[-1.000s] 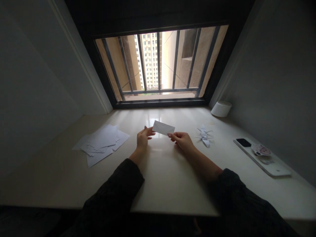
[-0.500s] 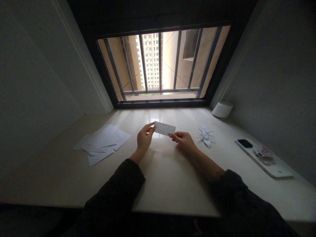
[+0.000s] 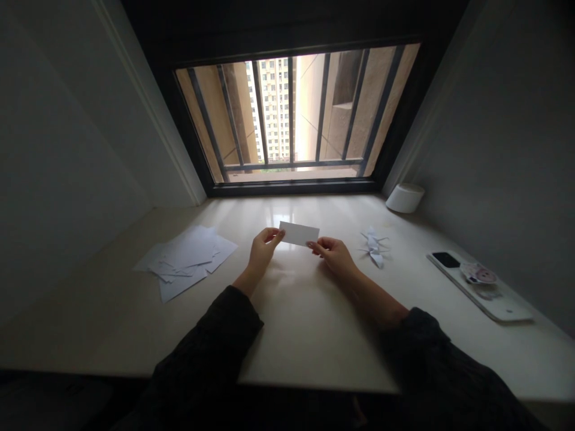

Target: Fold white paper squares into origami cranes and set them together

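Observation:
A small white oblong piece of paper (image 3: 299, 233), seemingly folded, is held up between my two hands above the pale ledge. My left hand (image 3: 264, 246) pinches its left end between thumb and fingers. At the lower right corner, the thumb and fingers of my right hand (image 3: 333, 251) are closed on the paper. Several folded paper figures (image 3: 374, 248) with thin pointed ends, like origami cranes, lie to the right of my right hand. Left of my left hand is a loose pile of white paper sheets (image 3: 188, 254).
A phone in a light case (image 3: 503, 304), with a cartoon grip on its back, lies at the right. Near the right wall stands a white rounded object (image 3: 405, 199). The ledge (image 3: 309, 341) ends at a dark-framed window (image 3: 291, 189) with bars outside.
The paper has been tipped slightly and lies more level. My left hand has shifted a little, its forefinger no longer raised along the paper's top corner. My right hand has barely moved.

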Tool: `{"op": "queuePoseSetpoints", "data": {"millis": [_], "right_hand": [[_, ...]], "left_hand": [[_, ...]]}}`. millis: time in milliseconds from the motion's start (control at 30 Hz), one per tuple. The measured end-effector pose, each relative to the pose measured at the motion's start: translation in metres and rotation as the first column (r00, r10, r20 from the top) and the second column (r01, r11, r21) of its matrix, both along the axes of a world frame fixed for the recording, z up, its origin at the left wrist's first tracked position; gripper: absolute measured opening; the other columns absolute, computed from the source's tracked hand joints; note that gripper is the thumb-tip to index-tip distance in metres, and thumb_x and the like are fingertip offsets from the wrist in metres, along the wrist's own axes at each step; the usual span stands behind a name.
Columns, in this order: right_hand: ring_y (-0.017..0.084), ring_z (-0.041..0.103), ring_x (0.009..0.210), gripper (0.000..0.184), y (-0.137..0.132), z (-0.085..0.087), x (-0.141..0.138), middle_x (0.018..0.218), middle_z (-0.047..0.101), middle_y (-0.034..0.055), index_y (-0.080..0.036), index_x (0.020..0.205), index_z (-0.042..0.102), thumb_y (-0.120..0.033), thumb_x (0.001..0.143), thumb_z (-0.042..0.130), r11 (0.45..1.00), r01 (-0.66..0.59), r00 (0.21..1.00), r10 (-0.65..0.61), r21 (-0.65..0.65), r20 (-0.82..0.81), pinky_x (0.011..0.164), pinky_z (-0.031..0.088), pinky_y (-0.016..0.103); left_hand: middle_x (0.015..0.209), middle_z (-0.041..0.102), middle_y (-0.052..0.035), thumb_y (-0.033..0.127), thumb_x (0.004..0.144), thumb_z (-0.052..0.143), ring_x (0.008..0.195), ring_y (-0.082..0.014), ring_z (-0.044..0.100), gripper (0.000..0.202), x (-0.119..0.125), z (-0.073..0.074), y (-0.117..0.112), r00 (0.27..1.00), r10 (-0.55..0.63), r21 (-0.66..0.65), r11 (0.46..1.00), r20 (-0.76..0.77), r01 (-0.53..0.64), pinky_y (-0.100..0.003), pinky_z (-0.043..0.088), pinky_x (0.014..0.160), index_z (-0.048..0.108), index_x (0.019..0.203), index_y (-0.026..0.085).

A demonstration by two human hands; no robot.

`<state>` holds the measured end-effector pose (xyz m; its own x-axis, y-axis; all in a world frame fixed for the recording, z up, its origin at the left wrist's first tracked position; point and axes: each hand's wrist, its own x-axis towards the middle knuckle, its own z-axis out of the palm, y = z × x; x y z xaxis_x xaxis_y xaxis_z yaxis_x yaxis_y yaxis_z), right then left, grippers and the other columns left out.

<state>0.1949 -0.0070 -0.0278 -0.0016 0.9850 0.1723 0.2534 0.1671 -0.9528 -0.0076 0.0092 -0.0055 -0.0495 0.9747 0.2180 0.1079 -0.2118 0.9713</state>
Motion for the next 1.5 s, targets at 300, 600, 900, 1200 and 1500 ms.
{"op": "queuePoseSetpoints", "data": {"millis": [300, 600, 900, 1200, 1500], "right_hand": [[0.018, 0.060, 0.067, 0.049, 0.002, 0.002, 0.001, 0.082, 0.067, 0.0062, -0.018, 0.095, 0.067, -0.059, 0.070, 0.063, 0.996, 0.092, 0.992, -0.091, 0.011, -0.082, 0.065, 0.048, 0.031], [0.022, 0.059, 0.089, 0.044, -0.005, 0.014, -0.004, 0.108, 0.063, 0.0088, -0.020, 0.095, 0.069, -0.056, 0.069, 0.066, 0.969, 0.165, 0.985, -0.152, 0.183, -0.081, 0.074, 0.048, 0.032], [0.013, 0.046, 0.052, 0.042, -0.010, 0.015, -0.010, 0.054, 0.054, -0.0016, -0.019, 0.060, 0.057, -0.060, 0.070, 0.062, 0.998, 0.035, 0.952, -0.048, -0.047, -0.303, 0.049, 0.033, 0.025], [0.013, 0.049, 0.052, 0.039, -0.015, 0.021, -0.014, 0.058, 0.059, 0.0008, -0.017, 0.063, 0.063, -0.056, 0.066, 0.067, 0.995, -0.052, 0.946, 0.021, -0.085, -0.324, 0.051, 0.036, 0.025], [0.014, 0.052, 0.054, 0.043, -0.017, 0.018, -0.017, 0.061, 0.063, 0.0026, -0.015, 0.069, 0.067, -0.058, 0.066, 0.066, 0.983, -0.153, 0.950, 0.117, -0.103, -0.290, 0.051, 0.037, 0.025]], "left_hand": [[0.096, 0.066, -0.0076, 0.038, 0.075, 0.067, 0.098, -0.0249, 0.054, 0.017, 0.002, 0.002, -0.007, 0.858, 0.247, 0.365, 0.928, -0.451, -0.075, -0.040, 0.037, 0.093, 0.069, 0.070, 0.023], [0.067, 0.063, -0.0014, 0.047, 0.076, 0.061, 0.070, -0.0178, 0.058, 0.029, 0.009, 0.015, -0.018, 0.973, 0.093, 0.185, 0.981, -0.212, -0.053, -0.028, 0.042, 0.069, 0.064, 0.065, 0.020], [0.069, 0.063, -0.0047, 0.054, 0.070, 0.064, 0.064, -0.0149, 0.058, 0.040, 0.013, -0.001, -0.009, 0.977, -0.160, -0.165, 0.969, 0.142, 0.183, -0.027, 0.047, 0.061, 0.066, 0.068, 0.014], [0.083, 0.067, -0.0096, 0.047, 0.065, 0.073, 0.070, -0.0172, 0.061, 0.040, 0.015, 0.006, -0.016, 0.906, -0.139, -0.412, 0.855, 0.400, 0.314, -0.028, 0.047, 0.065, 0.067, 0.083, 0.012], [0.082, 0.068, -0.0100, 0.040, 0.061, 0.076, 0.074, -0.0192, 0.062, 0.039, 0.013, 0.011, -0.013, 0.886, 0.004, -0.456, 0.859, 0.464, 0.234, -0.029, 0.046, 0.066, 0.067, 0.087, 0.011]]}}
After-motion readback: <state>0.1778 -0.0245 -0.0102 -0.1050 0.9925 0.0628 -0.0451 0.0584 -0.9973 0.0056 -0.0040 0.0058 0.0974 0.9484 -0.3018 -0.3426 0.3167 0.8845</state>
